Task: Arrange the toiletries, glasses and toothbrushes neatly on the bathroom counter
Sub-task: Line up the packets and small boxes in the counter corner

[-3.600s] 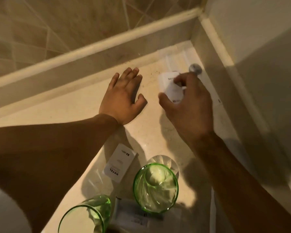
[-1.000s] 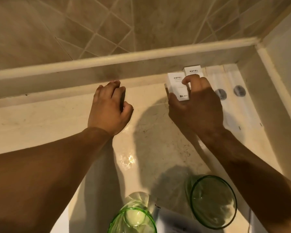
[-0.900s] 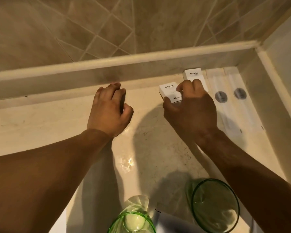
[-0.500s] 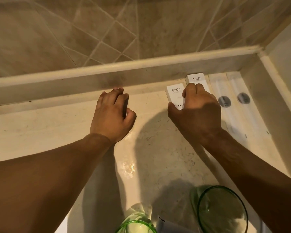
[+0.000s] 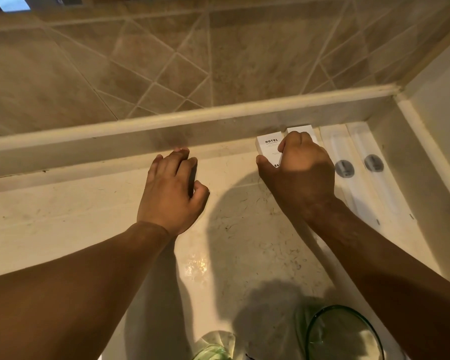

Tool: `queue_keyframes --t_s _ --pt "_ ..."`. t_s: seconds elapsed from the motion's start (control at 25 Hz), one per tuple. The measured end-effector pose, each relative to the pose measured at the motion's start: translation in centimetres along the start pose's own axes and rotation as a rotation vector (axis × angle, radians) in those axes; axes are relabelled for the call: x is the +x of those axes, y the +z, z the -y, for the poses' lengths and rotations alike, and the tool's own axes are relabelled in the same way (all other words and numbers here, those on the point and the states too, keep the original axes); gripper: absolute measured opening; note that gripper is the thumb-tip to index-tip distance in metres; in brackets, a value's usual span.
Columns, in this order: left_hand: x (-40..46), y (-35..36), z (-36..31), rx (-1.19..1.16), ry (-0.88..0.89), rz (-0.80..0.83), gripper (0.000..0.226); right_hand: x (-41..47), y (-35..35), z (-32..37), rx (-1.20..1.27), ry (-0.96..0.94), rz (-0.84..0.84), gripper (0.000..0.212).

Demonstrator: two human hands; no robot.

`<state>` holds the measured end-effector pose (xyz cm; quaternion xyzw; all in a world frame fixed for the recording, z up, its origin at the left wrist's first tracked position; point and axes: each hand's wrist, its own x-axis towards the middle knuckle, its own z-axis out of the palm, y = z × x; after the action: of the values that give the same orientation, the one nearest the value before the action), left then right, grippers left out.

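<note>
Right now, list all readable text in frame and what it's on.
"HOTEL": top of the left white box by the back ledge.
"BA", cut off by the right hand: lower edge of that box.
Fine print under "HOTEL": too small to read.
Round grey marks on the two toothbrush packets: blurred, unreadable.

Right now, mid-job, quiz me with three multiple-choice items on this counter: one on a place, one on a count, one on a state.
1. Where do the white HOTEL boxes sit?
A. against the back ledge
B. inside a glass
C. at the counter's front edge

2. How many long toothbrush packets lie right of the boxes?
A. one
B. two
C. four

3. What is the left hand doing?
A. gripping a glass
B. lifting a box
C. resting empty on the counter

Answers: 1 A, the boxes stand side by side at the ledge under the right hand; 2 B, two parallel packets; 3 C, it holds nothing.
</note>
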<state>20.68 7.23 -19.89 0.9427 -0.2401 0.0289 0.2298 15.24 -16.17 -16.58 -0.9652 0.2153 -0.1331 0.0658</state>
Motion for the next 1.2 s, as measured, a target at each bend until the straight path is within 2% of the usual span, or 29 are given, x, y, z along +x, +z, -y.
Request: queue_keyframes --t_s 0.28,0.44,0.68,1.0,1.2 --pt "0.0 0.0 -0.1 0.007 -0.004 0.014 0.051 0.5 0.2 -0.3 0.025 0.023 -0.035 0.064" --pt "0.0 -0.1 -0.1 0.005 -0.007 0.022 0.052 -0.1 -0.2 -0.6 0.173 0.019 -0.09 0.055" --pt "0.1 -0.1 -0.1 0.008 0.0 0.014 0.051 -2.0 -0.5 -2.8 0.179 0.04 0.055 0.075" --pt "0.0 -0.1 0.0 0.007 -0.003 0.018 0.052 -2.2 1.6 -2.9 0.239 -0.031 0.044 0.061" --pt "0.0 0.0 0.0 -0.003 0.001 0.01 0.052 -2.1 1.7 -2.9 0.283 -0.018 0.04 0.06"
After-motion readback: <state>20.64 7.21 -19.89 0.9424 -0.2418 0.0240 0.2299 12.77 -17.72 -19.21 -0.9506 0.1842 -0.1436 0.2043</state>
